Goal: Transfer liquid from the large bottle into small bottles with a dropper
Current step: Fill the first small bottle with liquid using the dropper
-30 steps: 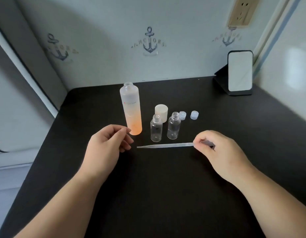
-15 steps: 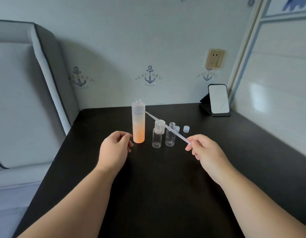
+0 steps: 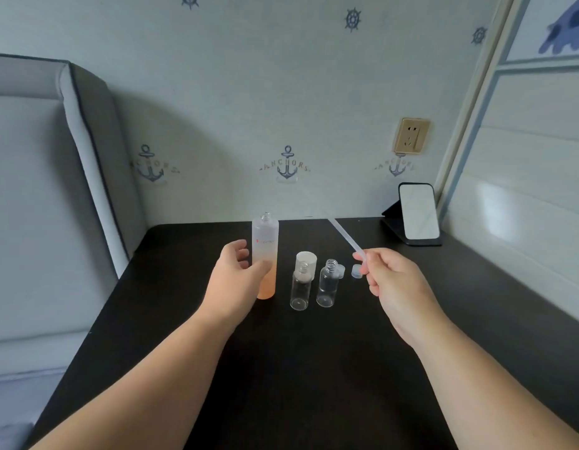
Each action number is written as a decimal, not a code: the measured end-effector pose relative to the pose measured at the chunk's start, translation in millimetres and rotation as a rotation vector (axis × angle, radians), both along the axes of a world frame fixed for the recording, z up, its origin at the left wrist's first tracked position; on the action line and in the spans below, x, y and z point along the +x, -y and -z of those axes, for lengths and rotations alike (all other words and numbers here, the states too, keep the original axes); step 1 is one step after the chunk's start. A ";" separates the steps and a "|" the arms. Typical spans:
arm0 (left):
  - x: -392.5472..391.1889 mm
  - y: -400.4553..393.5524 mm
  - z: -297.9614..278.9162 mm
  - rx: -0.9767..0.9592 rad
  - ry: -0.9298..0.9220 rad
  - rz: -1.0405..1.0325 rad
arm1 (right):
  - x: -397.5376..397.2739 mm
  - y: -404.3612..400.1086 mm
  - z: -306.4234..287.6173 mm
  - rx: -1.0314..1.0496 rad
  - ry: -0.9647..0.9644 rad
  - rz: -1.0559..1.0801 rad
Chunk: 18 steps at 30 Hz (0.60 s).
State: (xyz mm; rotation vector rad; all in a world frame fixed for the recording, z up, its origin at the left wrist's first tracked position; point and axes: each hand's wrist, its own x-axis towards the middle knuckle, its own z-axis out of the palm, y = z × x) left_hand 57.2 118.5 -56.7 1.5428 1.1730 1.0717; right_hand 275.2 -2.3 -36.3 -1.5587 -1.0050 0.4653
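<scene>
A tall frosted large bottle (image 3: pixel 265 241) with orange liquid in its lower part stands uncapped on the black table (image 3: pixel 314 368). My left hand (image 3: pixel 231 284) curls around its lower half, thumb in front, fingers at the side. Two small clear bottles, one (image 3: pixel 300 292) beside the other (image 3: pixel 327 285), stand uncapped to its right. My right hand (image 3: pixel 392 284) pinches the bulb end of a clear plastic dropper (image 3: pixel 345 235), whose tip points up and away to the left, above the table.
A white cap (image 3: pixel 306 259) stands behind the small bottles, and two little translucent caps (image 3: pixel 356 271) lie near my right fingers. A small mirror on a black stand (image 3: pixel 418 212) sits at the back right. A grey padded headboard (image 3: pixel 54 206) borders the table's left side.
My left hand has closed in on the large bottle. My right hand has lifted the dropper off the table and swung its tip up and rightward. The camera has tilted up.
</scene>
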 end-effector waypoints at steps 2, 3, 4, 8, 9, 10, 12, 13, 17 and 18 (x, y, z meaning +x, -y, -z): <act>2.9 -0.8 4.0 0.039 -0.019 0.043 | 3.4 -8.0 -1.7 0.022 0.006 -0.007; 3.8 -0.9 6.7 0.065 -0.045 0.051 | 5.0 -11.9 -2.1 0.029 0.010 -0.014; 4.6 -1.1 9.6 0.094 -0.075 0.051 | 6.6 -15.1 -2.0 0.035 0.013 -0.024; 7.5 -5.1 15.8 0.179 -0.180 0.018 | 14.8 -21.7 8.8 0.089 0.029 -0.028; 7.7 -5.9 16.3 0.184 -0.188 0.010 | 16.7 -21.3 13.0 0.113 0.037 -0.021; 7.8 -6.5 16.8 0.189 -0.195 0.004 | 18.3 -20.3 16.8 0.141 0.032 -0.016; 8.0 -6.8 17.8 0.201 -0.196 -0.002 | 22.2 -19.3 22.6 0.207 -0.036 -0.022; 8.2 -6.4 18.5 0.204 -0.189 -0.005 | 24.0 -18.8 24.4 0.243 -0.103 -0.038; 9.2 -4.8 21.3 0.201 -0.134 -0.015 | 28.2 -15.5 23.6 0.320 -0.402 -0.104; 8.5 -4.5 21.8 0.195 -0.113 -0.014 | 28.2 -14.6 23.1 0.332 -0.466 -0.114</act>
